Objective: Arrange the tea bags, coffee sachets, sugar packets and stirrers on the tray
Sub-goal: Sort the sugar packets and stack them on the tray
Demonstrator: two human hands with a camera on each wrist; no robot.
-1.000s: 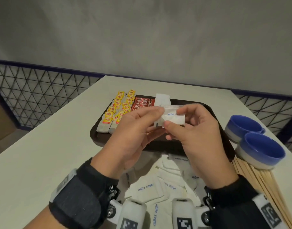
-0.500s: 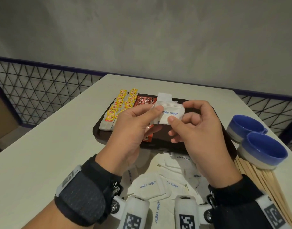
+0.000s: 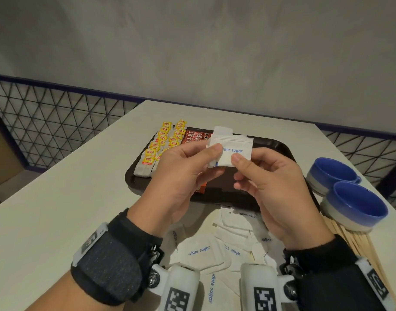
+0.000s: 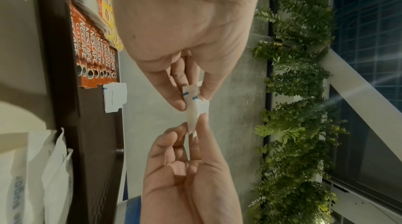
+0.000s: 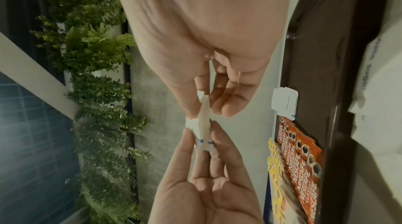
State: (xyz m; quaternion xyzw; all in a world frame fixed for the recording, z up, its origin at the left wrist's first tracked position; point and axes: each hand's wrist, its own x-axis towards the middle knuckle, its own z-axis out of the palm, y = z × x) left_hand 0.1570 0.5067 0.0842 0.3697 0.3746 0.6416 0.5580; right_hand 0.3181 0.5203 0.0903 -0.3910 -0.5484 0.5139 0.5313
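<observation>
A small stack of white sugar packets [image 3: 234, 151] is held upright above the dark brown tray [image 3: 275, 149]. My left hand [image 3: 214, 153] pinches its left edge and my right hand [image 3: 236, 160] pinches its lower right. The left wrist view shows the stack [image 4: 197, 107] edge-on between both thumbs and fingers, as does the right wrist view [image 5: 203, 122]. On the tray lie two rows of yellow-tagged tea bags [image 3: 161, 144], red coffee sachets [image 3: 194, 136] and one sugar packet [image 3: 223, 130]. Loose sugar packets [image 3: 199, 250] lie on the table under my wrists. Wooden stirrers [image 3: 358, 241] lie at the right.
Two blue cups [image 3: 334, 171] [image 3: 358, 203] stand to the right of the tray, over the stirrers' far ends. The right half of the tray is bare. A wire mesh fence [image 3: 46, 122] runs behind the white table [image 3: 58, 209], with a grey wall beyond.
Both hands have lifted the stack and turned it upright, so its printed face now points at me. The things on the tray have not moved.
</observation>
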